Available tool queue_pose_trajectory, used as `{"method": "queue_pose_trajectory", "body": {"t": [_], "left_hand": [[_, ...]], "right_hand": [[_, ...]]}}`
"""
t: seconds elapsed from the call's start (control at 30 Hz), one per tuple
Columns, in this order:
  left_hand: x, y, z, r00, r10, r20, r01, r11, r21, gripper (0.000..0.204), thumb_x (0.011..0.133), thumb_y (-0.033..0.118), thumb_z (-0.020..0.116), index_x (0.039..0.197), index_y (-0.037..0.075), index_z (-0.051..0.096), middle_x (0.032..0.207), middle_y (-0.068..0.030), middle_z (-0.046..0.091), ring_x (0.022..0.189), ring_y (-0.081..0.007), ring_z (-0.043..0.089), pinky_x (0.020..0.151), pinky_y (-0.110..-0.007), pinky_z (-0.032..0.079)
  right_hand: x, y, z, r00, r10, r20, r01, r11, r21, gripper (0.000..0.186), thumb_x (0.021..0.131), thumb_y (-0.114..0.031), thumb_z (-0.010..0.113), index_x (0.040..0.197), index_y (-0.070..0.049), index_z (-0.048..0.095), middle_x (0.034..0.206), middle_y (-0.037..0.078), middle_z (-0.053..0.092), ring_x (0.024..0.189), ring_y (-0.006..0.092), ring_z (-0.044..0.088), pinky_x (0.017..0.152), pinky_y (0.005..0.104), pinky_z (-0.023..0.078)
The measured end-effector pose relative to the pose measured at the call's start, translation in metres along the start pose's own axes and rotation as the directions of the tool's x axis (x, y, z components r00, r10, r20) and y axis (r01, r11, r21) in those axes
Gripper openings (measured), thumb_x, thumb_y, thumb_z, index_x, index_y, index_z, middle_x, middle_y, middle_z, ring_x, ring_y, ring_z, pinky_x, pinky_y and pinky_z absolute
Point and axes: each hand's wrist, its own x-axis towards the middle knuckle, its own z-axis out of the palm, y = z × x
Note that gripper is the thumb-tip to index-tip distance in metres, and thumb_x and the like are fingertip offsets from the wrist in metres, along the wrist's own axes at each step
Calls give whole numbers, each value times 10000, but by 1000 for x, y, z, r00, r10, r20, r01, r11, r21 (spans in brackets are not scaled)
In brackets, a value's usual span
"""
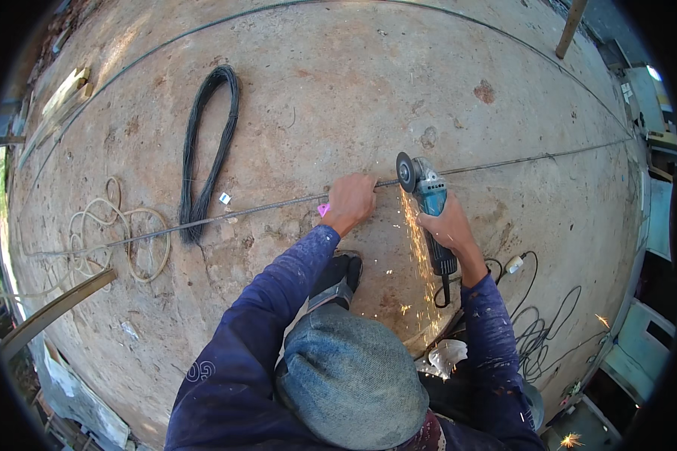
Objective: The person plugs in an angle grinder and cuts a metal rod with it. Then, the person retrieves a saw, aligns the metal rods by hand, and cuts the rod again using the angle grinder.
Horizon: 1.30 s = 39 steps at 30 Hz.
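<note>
Concrete floor [316,98] is underlying all. Left hand [352,201] is gripping the steel rod [278,205], running on beyond the right hand [447,224], which is clasping a sparking angle grinder [432,197]. I'm judging cutting underway; next move probably needing steady feed.

The left hand [352,200] conceals a section of steel bar [278,204]; the angle grinder [432,197] hides another. The right hand [447,225] partly covers the angle grinder. Both sleeves [267,289] are cropped by the lower edge.
</note>
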Motion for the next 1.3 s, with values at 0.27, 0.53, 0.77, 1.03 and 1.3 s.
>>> {"method": "queue_pose_trajectory", "body": {"t": [0.27, 0.53, 0.77, 1.03, 1.3], "left_hand": [[-1, 2, -3, 1000, -5, -1, 5, 1000, -29, 181, 823, 156, 612, 937, 74, 726, 864, -229, 724, 840, -458, 693, 750, -576, 530], [-3, 2, -6, 1000, -12, 1, 12, 998, -62, 183, 821, 170, 627, 939, 76, 729, 848, -230, 718, 839, -468, 693, 749, -578, 530], [-1, -1, -2, 1000, -16, 7, 16, 999, -31, 169, 819, 167, 629, 921, 76, 728, 869, -227, 722, 846, -455, 694, 754, -574, 529], [-2, 1, -3, 1000, -20, -1, 20, 999, -31, 161, 824, 174, 635, 915, 77, 726, 874, -214, 728, 840, -444, 697, 750, -565, 531], [-1, 0, -3, 1000, -19, 16, 20, 999, -33, 166, 841, 188, 642, 922, 78, 734, 861, -211, 728, 844, -442, 697, 753, -559, 532]], "right_hand": [[1, -5, -3, 998, 50, 40, -50, 999, 1, 776, 698, -330, 814, 1248, 131, 518, 1065, 293, 675, 966, 397, 692, 872, 454, 547], [5, 0, 0, 1000, -5, 0, 5, 1000, 18, 792, 679, -349, 815, 1232, 138, 526, 1057, 290, 673, 953, 398, 688, 869, 451, 545], [8, 6, 3, 1000, 12, 20, -13, 999, 35, 795, 684, -374, 814, 1218, 141, 529, 1070, 298, 665, 968, 406, 684, 878, 456, 540], [6, 2, 1, 1000, -25, -10, 25, 1000, -10, 760, 696, -337, 840, 1215, 127, 534, 1081, 302, 664, 989, 403, 683, 900, 466, 534], [9, 4, 2, 999, 17, 50, -17, 1000, 15, 779, 697, -338, 831, 1239, 132, 528, 1075, 296, 672, 979, 394, 689, 888, 457, 541]]}}
